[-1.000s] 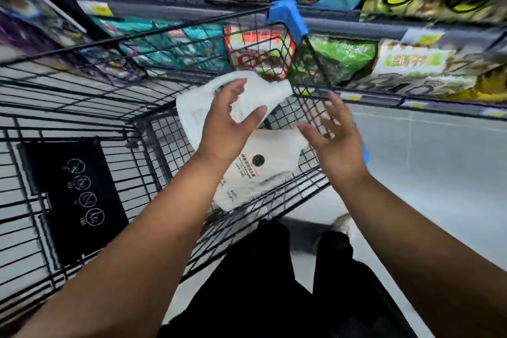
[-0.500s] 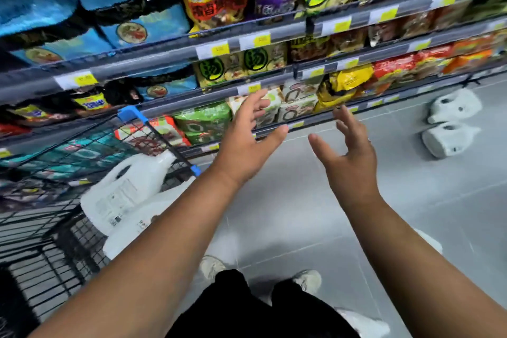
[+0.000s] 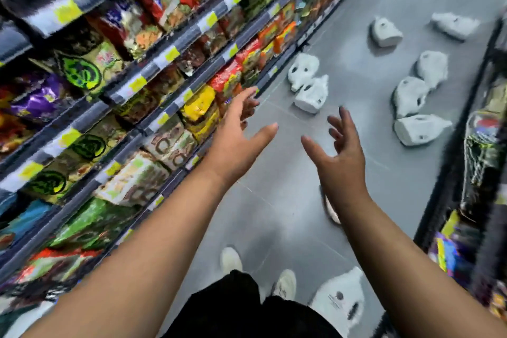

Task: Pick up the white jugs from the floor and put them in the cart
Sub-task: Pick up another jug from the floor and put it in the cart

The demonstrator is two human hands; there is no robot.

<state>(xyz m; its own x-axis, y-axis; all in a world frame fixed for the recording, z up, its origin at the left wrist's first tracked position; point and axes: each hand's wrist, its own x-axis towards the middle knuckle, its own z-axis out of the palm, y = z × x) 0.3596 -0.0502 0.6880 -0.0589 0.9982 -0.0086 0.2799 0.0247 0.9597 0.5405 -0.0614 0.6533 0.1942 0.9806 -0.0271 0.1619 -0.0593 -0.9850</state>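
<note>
Both your hands are empty, fingers spread wide: left hand (image 3: 236,143), right hand (image 3: 340,156), raised over the grey tiled floor (image 3: 274,200). Eight white plastic jugs lie on that floor: a touching pair (image 3: 308,82) ahead, three (image 3: 419,99) clustered to the right, two (image 3: 384,31) farther off, one (image 3: 340,296) beside your shoes. Snack shelves (image 3: 123,77) line your left. Cart out of view.
</note>
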